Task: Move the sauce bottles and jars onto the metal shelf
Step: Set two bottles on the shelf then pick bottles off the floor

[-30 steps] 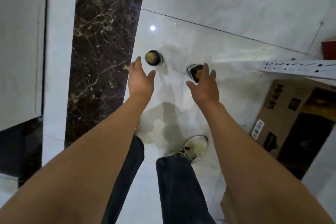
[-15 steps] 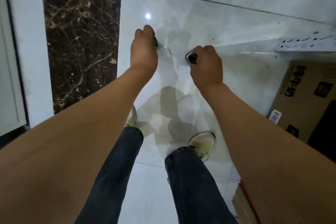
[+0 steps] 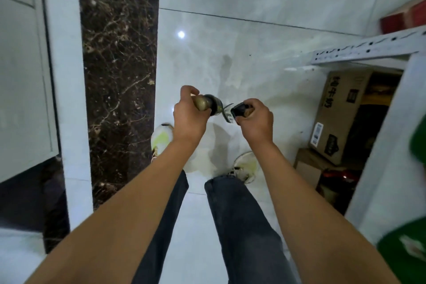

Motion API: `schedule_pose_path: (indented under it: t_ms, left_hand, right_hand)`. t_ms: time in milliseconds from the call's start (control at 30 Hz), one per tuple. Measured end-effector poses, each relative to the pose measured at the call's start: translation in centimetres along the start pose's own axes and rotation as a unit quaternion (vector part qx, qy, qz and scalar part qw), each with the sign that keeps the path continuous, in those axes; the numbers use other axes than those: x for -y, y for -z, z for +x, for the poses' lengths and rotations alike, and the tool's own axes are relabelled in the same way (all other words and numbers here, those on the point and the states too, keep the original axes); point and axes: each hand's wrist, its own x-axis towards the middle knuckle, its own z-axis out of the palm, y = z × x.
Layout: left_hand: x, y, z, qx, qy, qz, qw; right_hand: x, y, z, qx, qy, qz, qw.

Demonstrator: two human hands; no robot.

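Head view, centre of frame: both bottles, on the pale glossy floor (image 3: 253,57) a second ago, now hang lifted, left hand (image 3: 187,117) clamped round the tan-capped dark bottle (image 3: 207,105), right hand (image 3: 254,120) round the black-capped labelled bottle (image 3: 235,112), ready for the perforated metal shelf (image 3: 368,49) at right.

Brown veined marble strip (image 3: 119,76), pale grey floor (image 3: 253,41), dark jeans (image 3: 242,226).

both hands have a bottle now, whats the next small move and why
Probably swing both bottles to the right, toward the metal shelf. The left hand grips a round bottle by its top and the right hand grips a second bottle, both lifted clear of the floor. The shelf's perforated rail lies to the right, so carrying them there looks like the next step.
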Motion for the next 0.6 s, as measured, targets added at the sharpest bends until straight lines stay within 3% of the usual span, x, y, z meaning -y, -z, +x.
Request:
schedule_pose_path:
  t_ms: [133, 300, 600]
  left_hand:
    - [-3.1, 3.3, -5.1, -0.034, 0.019, -0.035, 0.999]
    - [-9.6, 10.2, -9.7, -0.035, -0.012, -0.039, 0.999]
    - [-26.0, 23.5, -19.5, -0.025, -0.151, -0.12, 0.981]
  right_hand:
    - [4.5, 5.5, -5.0, -0.014, -0.022, 0.072, 0.997]
    - [11.0, 13.3, -11.3, -0.041, 0.019, 0.125, 0.991]
    - [25.3, 26.9, -24.8, -0.084, 0.135, 0.254, 0.954]
